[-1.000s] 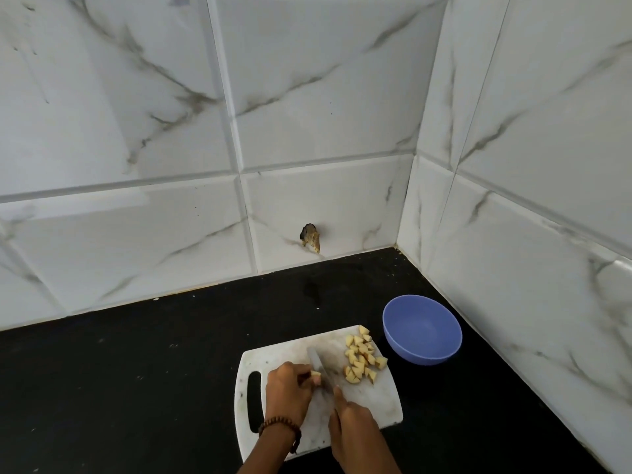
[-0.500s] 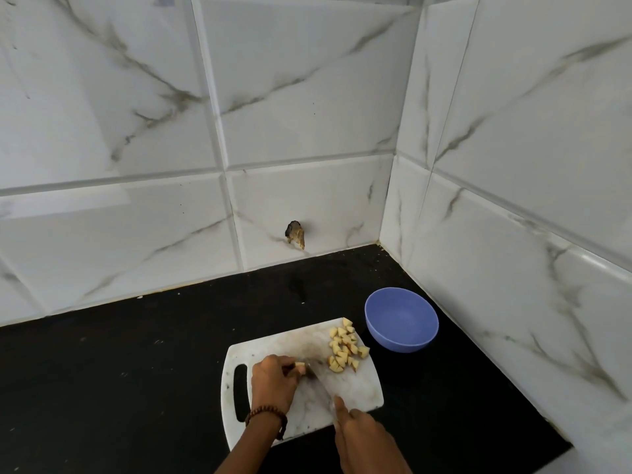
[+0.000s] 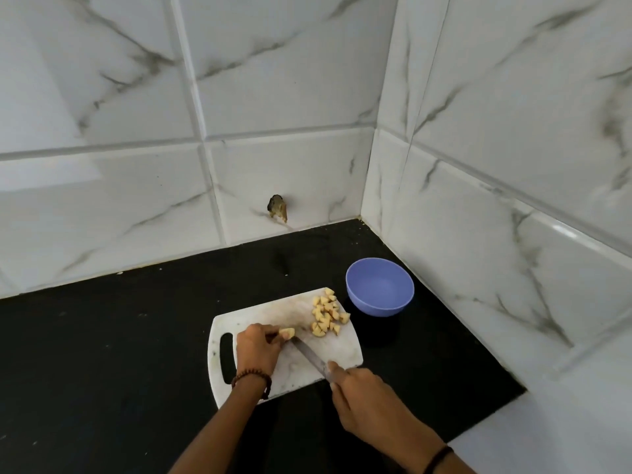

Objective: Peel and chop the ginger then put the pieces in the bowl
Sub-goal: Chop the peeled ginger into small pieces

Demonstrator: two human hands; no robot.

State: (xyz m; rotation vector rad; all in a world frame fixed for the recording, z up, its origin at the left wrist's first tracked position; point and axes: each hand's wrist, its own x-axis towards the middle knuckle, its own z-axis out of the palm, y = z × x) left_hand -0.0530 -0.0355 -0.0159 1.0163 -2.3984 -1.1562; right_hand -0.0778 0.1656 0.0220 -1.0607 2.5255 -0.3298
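My left hand pinches the last ginger piece steady on the cutting board, my right hand grips the knife beside it, the chopped pieces heaped near the empty bowl for easy transfer.

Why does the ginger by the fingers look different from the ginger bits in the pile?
The ginger piece is one bigger chunk; the chopped pile is many small bits. The left hand holds the ginger piece, the knife beside it; the pile lies loose, nearer the blue bowl. Both are pale yellow, on the white cutting board.
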